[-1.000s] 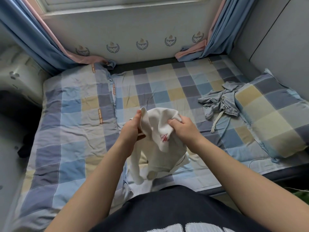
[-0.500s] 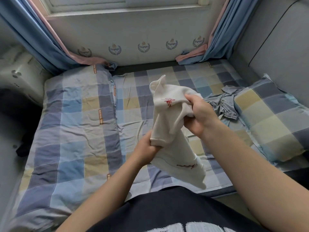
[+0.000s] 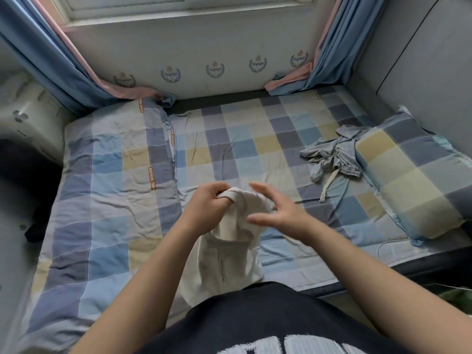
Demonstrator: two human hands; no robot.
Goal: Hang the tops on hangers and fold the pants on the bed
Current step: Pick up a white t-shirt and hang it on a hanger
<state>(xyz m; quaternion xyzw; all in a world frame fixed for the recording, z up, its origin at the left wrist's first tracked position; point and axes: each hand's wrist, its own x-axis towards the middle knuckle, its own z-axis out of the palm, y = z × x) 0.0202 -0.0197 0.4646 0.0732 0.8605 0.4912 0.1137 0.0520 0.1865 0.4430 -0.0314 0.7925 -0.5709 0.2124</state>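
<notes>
Checked bed (image 3: 229,149): we grip the cream garment (image 3: 224,261) in left hand (image 3: 207,208), right hand (image 3: 275,213) spread beside it; grey pants (image 3: 332,157) still crumpled by the pillow (image 3: 413,180), no hangers visible.

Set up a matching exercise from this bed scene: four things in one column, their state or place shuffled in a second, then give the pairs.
1. cream garment
2. grey garment
3. checked pillow
4. right hand

A. fingers spread, open
B. crumpled on the bed, drawstring trailing
C. hanging from the left hand
D. lying at the bed's right end

Pairs: 1-C, 2-B, 3-D, 4-A
</notes>
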